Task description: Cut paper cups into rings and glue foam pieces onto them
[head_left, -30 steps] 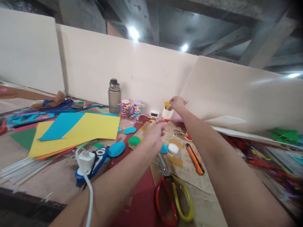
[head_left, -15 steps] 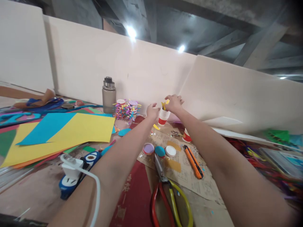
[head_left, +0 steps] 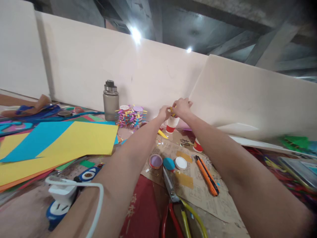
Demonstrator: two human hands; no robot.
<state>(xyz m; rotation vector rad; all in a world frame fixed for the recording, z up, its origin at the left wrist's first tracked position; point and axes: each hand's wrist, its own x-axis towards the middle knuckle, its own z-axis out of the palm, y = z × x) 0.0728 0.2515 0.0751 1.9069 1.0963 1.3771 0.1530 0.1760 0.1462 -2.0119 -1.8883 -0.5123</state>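
Both hands meet above a white paper cup (head_left: 171, 128) with a red band, which stands upright near the wall. Yellow paper pieces (head_left: 172, 111) show at its mouth, between the fingers. My left hand (head_left: 164, 113) has its fingers closed at the left side of these pieces. From the right, my right hand (head_left: 182, 106) has curled fingers on the same pieces; its fingertips are partly hidden. A second paper cup (head_left: 197, 146) is half behind my right forearm. Just left of the first cup lies a yellow strip (head_left: 162, 134).
Scissors (head_left: 173, 197), an orange utility knife (head_left: 207, 177), and purple (head_left: 156, 161), blue (head_left: 168, 163) and white round pieces (head_left: 180, 163) lie in front. At left are coloured sheets (head_left: 81, 138), a power strip (head_left: 58, 211), a bottle (head_left: 111, 104) and decorated stacks (head_left: 137, 115).
My left hand has moved right to the yellow pieces and its fingers have closed. My right hand stays over the cup. The view has shifted slightly.
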